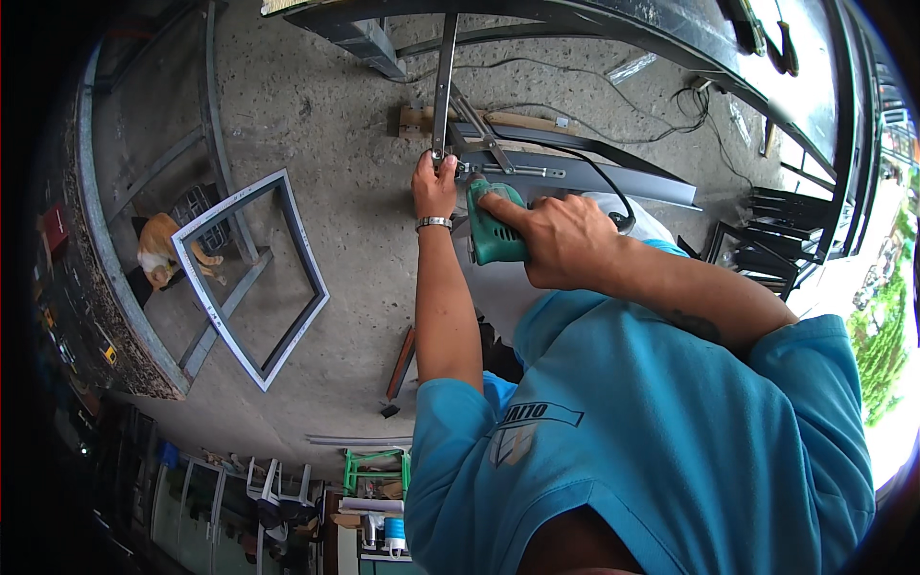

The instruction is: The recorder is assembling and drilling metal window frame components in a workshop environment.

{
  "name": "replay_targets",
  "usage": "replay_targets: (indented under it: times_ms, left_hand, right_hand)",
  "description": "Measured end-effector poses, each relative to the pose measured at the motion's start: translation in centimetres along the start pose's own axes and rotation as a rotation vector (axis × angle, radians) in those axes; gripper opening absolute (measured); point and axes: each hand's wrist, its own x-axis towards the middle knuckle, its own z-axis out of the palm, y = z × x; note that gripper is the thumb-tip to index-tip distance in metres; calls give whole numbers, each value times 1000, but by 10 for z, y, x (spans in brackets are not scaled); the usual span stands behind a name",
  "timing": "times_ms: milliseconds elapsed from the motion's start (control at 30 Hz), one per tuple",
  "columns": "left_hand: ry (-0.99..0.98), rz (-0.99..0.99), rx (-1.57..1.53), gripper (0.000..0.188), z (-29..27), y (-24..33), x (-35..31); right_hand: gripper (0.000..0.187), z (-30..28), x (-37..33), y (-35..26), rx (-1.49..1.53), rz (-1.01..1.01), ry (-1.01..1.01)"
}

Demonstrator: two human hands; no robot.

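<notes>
My right hand [567, 235] is wrapped round a green corded power drill [498, 233], with the thumb over its top. The drill's front end sits close to a metal stay hinge [522, 172], whose slotted track lies along a grey metal profile [623, 182]. Pinched between the thumb and fingers of my left hand [436, 190] is the hinge's end, where a long metal arm [445, 86] rises away from me. A metal bracelet circles my left wrist. Any bit or screw at the drill's tip is too small to make out.
A grey four-sided frame [206, 297] leans at the left, beside an orange and white cat [156, 251]. A wooden batten [417, 120] lies beyond the profile. Black cable [671, 125] trails over the concrete floor. A dark workbench [613, 38] spans the far right.
</notes>
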Motion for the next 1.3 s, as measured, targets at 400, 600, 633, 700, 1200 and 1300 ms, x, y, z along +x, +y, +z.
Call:
replay_targets:
  times_ms: [400, 600, 633, 700, 1200, 1300]
  left_hand:
    - [8, -33, -23, 34, -2, 2, -1]
    - [30, 23, -52, 36, 0, -2, -2]
    - [34, 6, -48, 38, 0, -2, -3]
    - [47, 21, -10, 38, -2, -1, -4]
    - [58, -35, -116, 31, -5, 2, -8]
    - [77, -65, -115, 39, -3, 0, -9]
  right_hand:
    - [77, -13, 9, -2, 32, 9, -29]
    - [73, -13, 11, -1, -9, -29, 23]
    - [69, -12, 11, -2, 0, -45, 42]
    - [70, -12, 11, -4, -16, -47, 36]
    - [71, -13, 17, -12, -25, -34, 72]
    - [73, -10, 17, -15, -74, -70, 78]
